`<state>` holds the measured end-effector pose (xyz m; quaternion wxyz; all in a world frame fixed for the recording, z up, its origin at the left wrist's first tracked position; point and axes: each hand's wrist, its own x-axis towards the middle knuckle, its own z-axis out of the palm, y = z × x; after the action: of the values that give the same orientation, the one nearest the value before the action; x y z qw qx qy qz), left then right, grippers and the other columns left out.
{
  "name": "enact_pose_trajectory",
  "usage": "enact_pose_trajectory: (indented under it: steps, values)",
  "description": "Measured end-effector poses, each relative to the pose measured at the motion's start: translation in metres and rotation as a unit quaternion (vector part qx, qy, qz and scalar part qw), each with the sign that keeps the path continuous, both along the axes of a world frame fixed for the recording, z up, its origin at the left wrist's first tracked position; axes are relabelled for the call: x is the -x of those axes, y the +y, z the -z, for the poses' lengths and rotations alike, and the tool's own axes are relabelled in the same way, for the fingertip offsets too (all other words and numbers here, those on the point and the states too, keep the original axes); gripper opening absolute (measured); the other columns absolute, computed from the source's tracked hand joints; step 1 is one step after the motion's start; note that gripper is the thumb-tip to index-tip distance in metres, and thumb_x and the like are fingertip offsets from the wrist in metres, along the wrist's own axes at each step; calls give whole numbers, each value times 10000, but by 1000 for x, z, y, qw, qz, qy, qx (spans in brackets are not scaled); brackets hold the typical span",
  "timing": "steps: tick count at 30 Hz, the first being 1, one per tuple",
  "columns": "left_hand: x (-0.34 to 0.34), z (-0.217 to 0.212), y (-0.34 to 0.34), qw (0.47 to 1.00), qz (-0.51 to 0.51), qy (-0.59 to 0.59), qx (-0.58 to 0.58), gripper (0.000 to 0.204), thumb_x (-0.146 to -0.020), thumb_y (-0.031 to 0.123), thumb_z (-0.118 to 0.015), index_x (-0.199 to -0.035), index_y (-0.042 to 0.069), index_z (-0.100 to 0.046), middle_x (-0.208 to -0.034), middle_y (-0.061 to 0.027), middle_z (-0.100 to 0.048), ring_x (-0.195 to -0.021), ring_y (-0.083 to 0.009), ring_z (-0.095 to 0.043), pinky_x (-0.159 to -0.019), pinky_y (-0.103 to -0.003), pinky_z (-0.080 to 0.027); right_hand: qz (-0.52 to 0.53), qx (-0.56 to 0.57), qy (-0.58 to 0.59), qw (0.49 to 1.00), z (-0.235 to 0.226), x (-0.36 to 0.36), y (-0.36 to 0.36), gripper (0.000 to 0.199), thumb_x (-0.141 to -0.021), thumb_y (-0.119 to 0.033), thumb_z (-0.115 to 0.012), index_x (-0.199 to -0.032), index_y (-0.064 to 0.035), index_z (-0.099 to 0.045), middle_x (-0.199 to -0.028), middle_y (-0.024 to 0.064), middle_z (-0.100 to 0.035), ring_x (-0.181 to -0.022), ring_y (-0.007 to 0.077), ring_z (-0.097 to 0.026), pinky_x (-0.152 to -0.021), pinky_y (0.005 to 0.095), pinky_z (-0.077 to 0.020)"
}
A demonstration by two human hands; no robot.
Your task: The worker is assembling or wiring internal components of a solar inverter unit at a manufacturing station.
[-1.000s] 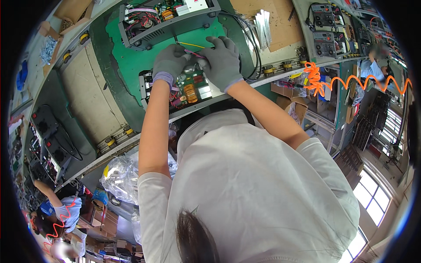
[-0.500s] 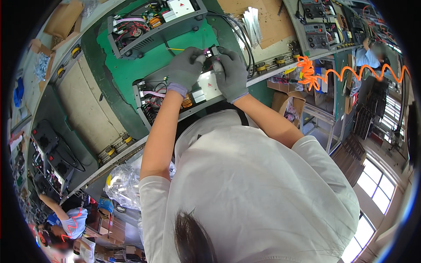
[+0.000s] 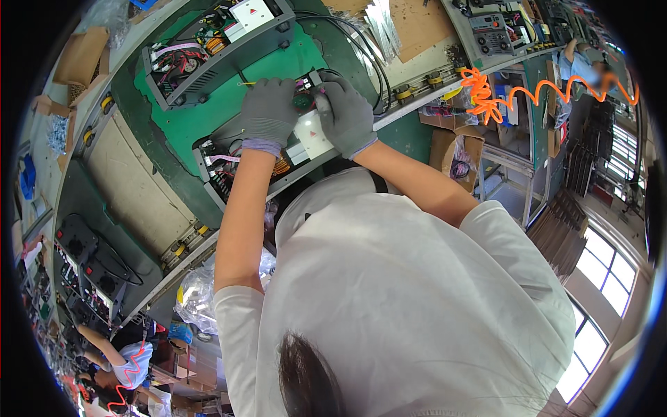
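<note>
An opened electronic unit with a dark grey case (image 3: 278, 185) lies nearest me on a green work mat (image 3: 215, 111). Inside it are copper coils, coloured wires and a white metal block (image 3: 312, 136). My left hand (image 3: 269, 110), in a grey glove, reaches over the unit with its fingers bent down and closed; their tips are hidden. At the unit's right end, my gloved right hand (image 3: 339, 117) has its fingers drawn together beside a small black-and-white part (image 3: 306, 81). What exactly either hand grips is hidden.
A second opened unit (image 3: 226, 59) stands farther back on the mat. Black cables (image 3: 372, 59) loop at the right, near metal strips (image 3: 382, 31). A coiled orange hose (image 3: 486, 97) hangs right. Cardboard boxes (image 3: 80, 62) sit far left. Other people work on both sides.
My left hand has turned knuckles up, its fingers now bent over the unit. My right hand stays by the small part. The whole view has shifted slightly.
</note>
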<state>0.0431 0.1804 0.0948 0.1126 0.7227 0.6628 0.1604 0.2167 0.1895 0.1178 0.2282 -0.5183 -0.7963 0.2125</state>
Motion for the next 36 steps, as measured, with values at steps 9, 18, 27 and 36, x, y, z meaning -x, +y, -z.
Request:
enact_pose_trajectory:
  steps: [9,18,27,36]
  values:
    - [-6,-3,-3,1000,-16,20,-4,216,-778,104,-691,-990,133,-664,-926,-73,-655,-907,-290,-634,-761,-420,-518,-3,-9,9,1000,1,0,-1,200,-962,-240,-566,-1071,-82,-620,-1197,139,-631,-948,381,-655,-753,496,-542]
    - [-19,15,4,997,-63,-32,-19,172,-801,138,-683,-970,124,-656,-930,-100,-658,-920,-338,-626,-783,-453,-509,-28,-18,1,999,11,-4,3,205,-919,-226,-607,-1061,-81,-635,-1141,157,-642,-920,390,-652,-739,492,-541]
    - [-26,-14,-14,978,-65,-177,-83,215,-840,238,-709,-1024,127,-714,-943,-119,-686,-933,-323,-635,-778,-442,-509,-31,29,-84,996,-46,-3,26,190,-932,-229,-594,-1019,-92,-692,-1051,175,-670,-876,384,-662,-753,458,-534]
    - [-37,-2,-19,904,-128,-405,43,189,-836,169,-725,-1001,78,-720,-871,-136,-696,-844,-343,-650,-745,-467,-509,40,115,83,989,-11,-12,27,241,-954,-254,-573,-1107,-77,-629,-1073,192,-645,-986,408,-631,-842,486,-508]
